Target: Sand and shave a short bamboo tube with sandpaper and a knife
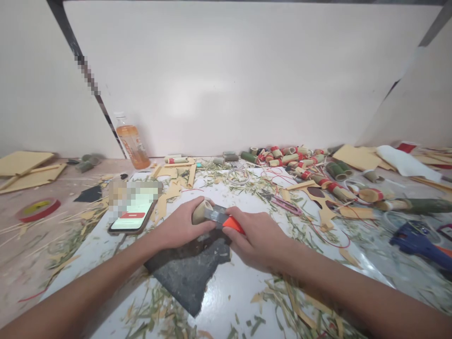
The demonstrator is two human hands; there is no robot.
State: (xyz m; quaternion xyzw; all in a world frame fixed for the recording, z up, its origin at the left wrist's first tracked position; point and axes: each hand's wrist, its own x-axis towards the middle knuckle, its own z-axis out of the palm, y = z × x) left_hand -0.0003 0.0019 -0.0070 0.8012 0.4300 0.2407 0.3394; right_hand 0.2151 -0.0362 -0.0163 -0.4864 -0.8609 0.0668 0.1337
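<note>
Held in my left hand [181, 225] is a short hollow piece of bamboo [200, 213], its open end turned up and to the right. My right hand [256, 238] grips an orange-handled utility knife [233, 225]. The knife's blade lies against the rim of the bamboo piece, and my left thumb is close below it. Beneath both hands a dark sheet of sandpaper [190, 273] rests on the white board [226, 301]. Green and tan shavings [155, 306] are scattered around it.
A phone [136, 207] lies left of my hands, with a drink bottle [133, 143] behind it. Red tape [38, 210] is far left. Bamboo pieces with red bands [300, 157] are heaped at the back right. A blue glue gun [420, 242] lies right, a pink cutter [286, 205] nearer.
</note>
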